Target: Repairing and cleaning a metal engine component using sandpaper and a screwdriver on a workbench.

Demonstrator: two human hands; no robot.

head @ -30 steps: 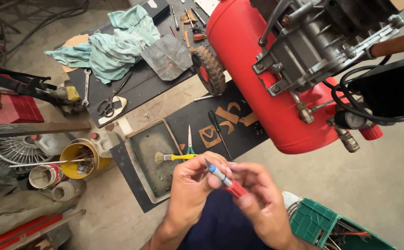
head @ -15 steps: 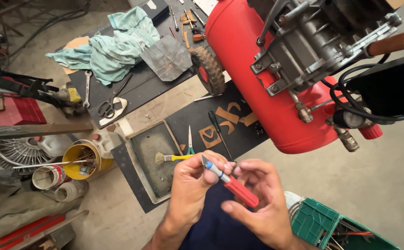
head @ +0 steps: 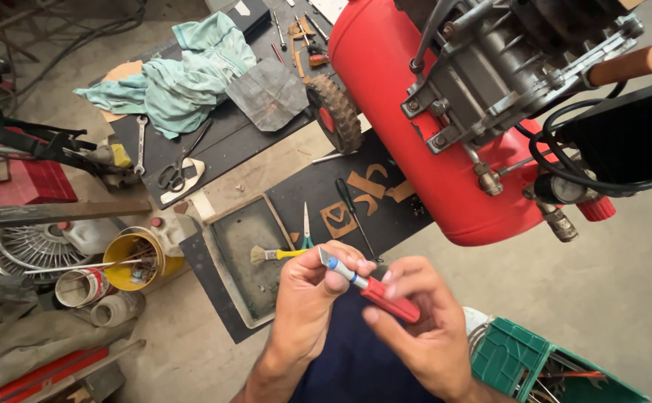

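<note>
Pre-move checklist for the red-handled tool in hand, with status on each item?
1. Right hand grips the red handle of the tool: ok, fingers wrapped around it.
2. Left hand steadies the tool's front end: ok, thumb and fingers pinch the grey tip.
3. Tip condition: cannot tell, too small and partly covered.
4. Tool clear of the red compressor tank: ok, apart, held over the lap.
5. Other tools near: ok, yellow-handled brush lies in the tray, green-handled pliers and a screwdriver on the black mat.
6. Black hose away from the hands: ok.
</note>
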